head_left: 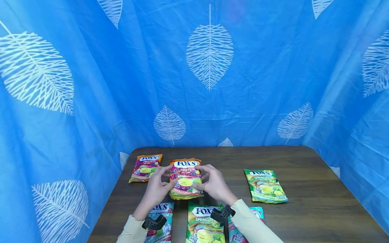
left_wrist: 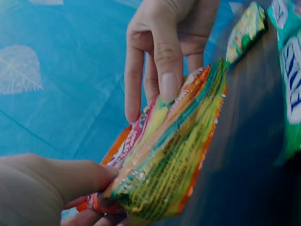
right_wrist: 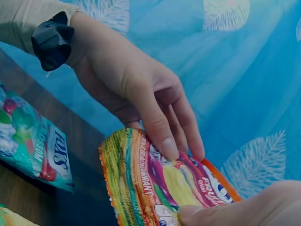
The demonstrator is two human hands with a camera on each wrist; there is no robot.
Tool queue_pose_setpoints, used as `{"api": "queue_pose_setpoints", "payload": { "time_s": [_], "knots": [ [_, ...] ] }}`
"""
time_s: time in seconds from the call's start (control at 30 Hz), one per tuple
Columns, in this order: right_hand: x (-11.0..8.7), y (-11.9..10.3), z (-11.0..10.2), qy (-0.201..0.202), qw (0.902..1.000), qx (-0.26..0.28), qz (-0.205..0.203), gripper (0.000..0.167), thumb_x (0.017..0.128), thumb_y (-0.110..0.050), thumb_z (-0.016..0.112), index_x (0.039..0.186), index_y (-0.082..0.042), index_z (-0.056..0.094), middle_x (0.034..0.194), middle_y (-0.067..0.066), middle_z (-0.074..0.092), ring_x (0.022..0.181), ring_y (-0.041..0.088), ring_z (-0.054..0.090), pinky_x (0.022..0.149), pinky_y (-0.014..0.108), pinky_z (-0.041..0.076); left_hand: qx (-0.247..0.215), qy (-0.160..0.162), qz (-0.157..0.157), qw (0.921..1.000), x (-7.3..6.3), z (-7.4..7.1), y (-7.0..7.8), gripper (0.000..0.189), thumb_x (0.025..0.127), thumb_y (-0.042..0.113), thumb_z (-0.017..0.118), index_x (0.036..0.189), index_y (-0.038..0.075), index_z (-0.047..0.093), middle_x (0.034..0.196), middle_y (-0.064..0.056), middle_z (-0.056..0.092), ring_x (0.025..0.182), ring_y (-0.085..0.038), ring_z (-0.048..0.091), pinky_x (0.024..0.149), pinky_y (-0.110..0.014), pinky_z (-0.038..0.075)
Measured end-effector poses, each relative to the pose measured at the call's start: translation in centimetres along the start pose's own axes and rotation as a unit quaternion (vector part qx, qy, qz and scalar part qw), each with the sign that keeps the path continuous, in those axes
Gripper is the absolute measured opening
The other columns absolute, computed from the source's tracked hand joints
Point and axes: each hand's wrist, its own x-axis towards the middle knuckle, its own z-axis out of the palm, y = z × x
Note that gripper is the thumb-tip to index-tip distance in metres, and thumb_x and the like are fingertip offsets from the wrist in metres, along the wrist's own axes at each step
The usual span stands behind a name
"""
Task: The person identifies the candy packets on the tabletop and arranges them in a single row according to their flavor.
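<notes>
Both hands hold one orange-and-yellow Fox's Fruits candy bag (head_left: pixel 186 182) above the table, its printed front facing up toward the head. The left hand (head_left: pixel 156 189) pinches its left side, thumb on the front and fingers round the edge. On the opposite side the right hand (head_left: pixel 214 182) grips it, thumb low on the front. In the left wrist view the bag (left_wrist: pixel 164 155) is tilted, its yellow bottom edge showing. The right wrist view has the left hand (right_wrist: pixel 141 89) beyond the bag and the right thumb (right_wrist: pixel 221 209) on its near side.
Another Fox's Fruits bag (head_left: pixel 146 168) lies at the table's back left. A green Spring Tea bag (head_left: pixel 265 186) lies on the right. Along the front are a teal bag (head_left: pixel 162 216), a second Spring Tea bag (head_left: pixel 204 224) and a partly hidden teal bag (head_left: pixel 257 212). Blue leaf-print cloth (head_left: pixel 243 118) surrounds the wooden table (head_left: pixel 310 202).
</notes>
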Motion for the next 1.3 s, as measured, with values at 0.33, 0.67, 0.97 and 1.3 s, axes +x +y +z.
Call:
{"api": "queue_pose_setpoints", "payload": {
  "time_s": [0.33,0.67,0.97,1.3],
  "knots": [
    [3.5,0.8,1.9,0.004,0.9993,0.021,0.03,0.062,0.089,-0.013,0.094,0.146,-0.009,0.069,0.132,0.011,0.064,0.103,0.029,0.067,0.076,0.035,0.061,0.014,0.0,-0.025,0.9996,3.4,-0.9,-2.4,0.053,0.1,0.006,0.081,0.149,-0.001,0.063,0.138,-0.02,0.059,0.122,-0.037,0.063,0.097,-0.047,0.062],
    [6.4,1.5,3.4,0.0,0.9984,0.018,0.053,0.064,0.089,-0.01,0.094,0.147,-0.005,0.067,0.133,0.014,0.063,0.101,0.025,0.065,0.08,0.037,0.062,0.046,0.005,-0.035,0.9984,5.7,-1.4,-3.5,0.05,0.099,0.003,0.08,0.146,-0.003,0.063,0.133,-0.02,0.062,0.119,-0.037,0.062,0.101,-0.052,0.059],
    [8.3,2.1,4.3,-0.03,0.9954,0.046,0.078,0.067,0.089,-0.004,0.092,0.149,-0.001,0.063,0.13,0.019,0.062,0.095,0.024,0.07,0.082,0.039,0.065,0.086,0.005,-0.055,0.9947,7.4,-1.3,-4.9,0.051,0.1,0.002,0.079,0.148,-0.002,0.062,0.134,-0.019,0.062,0.116,-0.035,0.061,0.098,-0.049,0.061],
    [9.6,2.7,5.5,-0.012,0.9938,0.054,0.096,0.068,0.089,-0.001,0.09,0.151,0.001,0.062,0.126,0.018,0.069,0.094,0.023,0.07,0.083,0.04,0.064,0.097,0.002,-0.062,0.9933,8.7,-1.1,-6.7,0.049,0.102,0.003,0.077,0.149,-0.002,0.062,0.139,-0.022,0.063,0.117,-0.037,0.061,0.104,-0.053,0.057]
  ]
}}
